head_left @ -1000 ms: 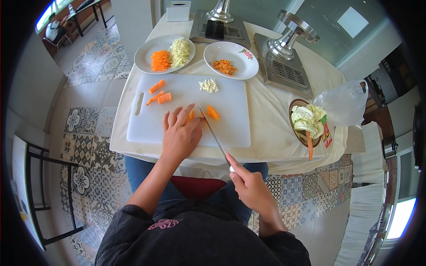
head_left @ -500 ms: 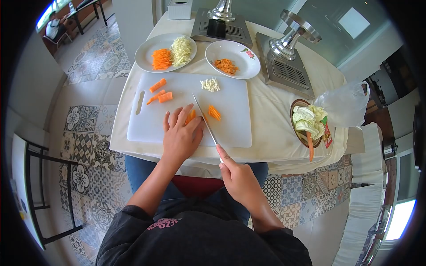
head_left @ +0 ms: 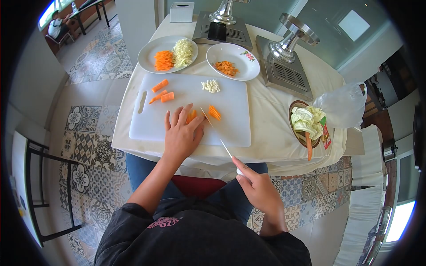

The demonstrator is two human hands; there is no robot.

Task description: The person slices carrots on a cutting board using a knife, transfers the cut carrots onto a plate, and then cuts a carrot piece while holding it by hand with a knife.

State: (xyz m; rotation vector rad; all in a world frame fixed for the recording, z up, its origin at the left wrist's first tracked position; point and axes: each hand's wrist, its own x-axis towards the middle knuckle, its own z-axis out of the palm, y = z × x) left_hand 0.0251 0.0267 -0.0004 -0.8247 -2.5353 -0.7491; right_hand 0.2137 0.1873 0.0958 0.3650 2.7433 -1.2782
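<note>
My left hand (head_left: 183, 135) rests on the white cutting board (head_left: 228, 133), fingertips holding down a cut piece of carrot (head_left: 191, 116), partly hidden under them. In my right hand (head_left: 262, 188) is a knife (head_left: 216, 129), gripped by its white handle, its blade slanting up and left with the tip close to my left fingers. A small bunch of carrot strips (head_left: 214, 112) lies just right of the tip. Carrot chunks (head_left: 167, 97) lie at the board's upper left, and finely chopped white bits (head_left: 211, 86) sit at its top.
Behind the board stand a plate (head_left: 145, 57) of shredded carrot and cabbage and a bowl (head_left: 246, 70) of carrot bits. To the right are a brown bowl (head_left: 292, 126) with cabbage leaves and a carrot, and a plastic bag (head_left: 344, 106). Metal stands (head_left: 286, 73) occupy the back.
The knife has been drawn back toward me and to the right, its tip dropping lower on the board. My left hand stays on the carrot piece.
</note>
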